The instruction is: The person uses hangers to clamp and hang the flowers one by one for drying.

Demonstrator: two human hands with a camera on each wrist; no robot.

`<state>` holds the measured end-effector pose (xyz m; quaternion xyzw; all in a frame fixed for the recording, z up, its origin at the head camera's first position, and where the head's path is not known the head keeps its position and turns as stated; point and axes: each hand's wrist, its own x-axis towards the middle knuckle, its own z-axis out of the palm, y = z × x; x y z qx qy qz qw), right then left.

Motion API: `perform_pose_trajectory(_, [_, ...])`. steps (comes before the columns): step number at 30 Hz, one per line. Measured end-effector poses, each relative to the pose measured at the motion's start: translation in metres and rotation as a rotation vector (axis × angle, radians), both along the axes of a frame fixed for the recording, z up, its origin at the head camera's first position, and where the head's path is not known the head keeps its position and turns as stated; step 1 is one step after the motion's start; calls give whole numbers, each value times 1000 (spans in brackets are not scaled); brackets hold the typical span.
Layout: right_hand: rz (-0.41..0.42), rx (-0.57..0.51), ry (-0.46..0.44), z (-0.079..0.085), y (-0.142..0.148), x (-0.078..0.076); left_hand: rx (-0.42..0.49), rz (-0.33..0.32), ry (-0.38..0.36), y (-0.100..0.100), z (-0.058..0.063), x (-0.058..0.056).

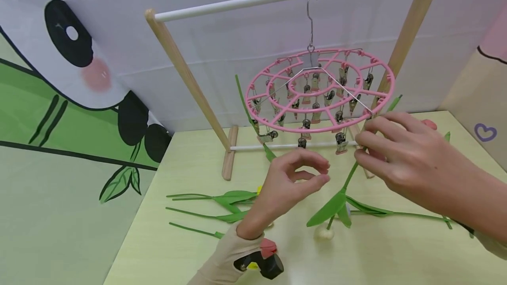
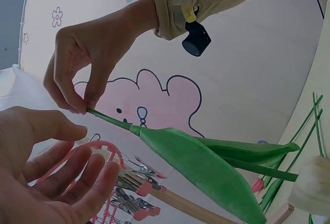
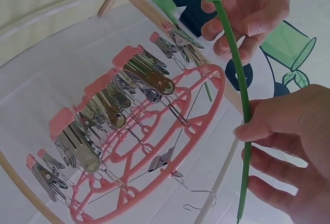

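Note:
My right hand [image 1: 412, 155] pinches the green stem [image 3: 238, 64] of an artificial white tulip [image 1: 325, 233] beside the right rim of a pink round clip hanger [image 1: 277, 122]. The tulip hangs head down, its broad leaf [image 2: 201, 172] below the grip. My left hand [image 1: 295, 188] holds nothing; its fingers are loosely bent near the tulip stem, under the hanger's front edge. Metal clips with pink tips [image 3: 149, 72] dangle from the hanger. At its left side another green stem [image 1: 242, 98] stands by a clip [image 1: 268, 136], its flower hidden behind my left hand.
The hanger hooks onto a white bar [image 1: 237, 2] of a wooden-legged rack [image 1: 190, 80]. Several artificial tulips lie on the pale table [image 1: 146, 241], with green stems [image 1: 194, 210] at left and another stem [image 1: 420, 217] at right. Printed cloth walls stand behind and beside.

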<state>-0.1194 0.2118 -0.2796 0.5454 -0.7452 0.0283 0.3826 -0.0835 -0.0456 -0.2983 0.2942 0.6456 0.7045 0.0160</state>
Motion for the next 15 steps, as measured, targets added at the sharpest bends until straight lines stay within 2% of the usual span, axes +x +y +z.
perform_pose_trajectory(1, [11,-5,0,23,-15,14,1,-9,-6,1,-1,-1])
perform_pose_trajectory(2, [14,-7,10,40,-26,24,4,-18,-11,2,-2,-2])
perform_pose_trajectory(3, [11,-4,24,51,-35,31,5,-26,-14,3,-2,-2])
perform_pose_trajectory(5, [12,-5,36,64,-46,39,5,-43,-19,5,-3,-4])
perform_pose_trajectory(8, [23,-5,34,66,-52,41,-6,-68,-25,7,-4,-6])
perform_pose_trajectory(15, [48,15,15,58,-58,35,-2,-112,-32,10,-7,-9])
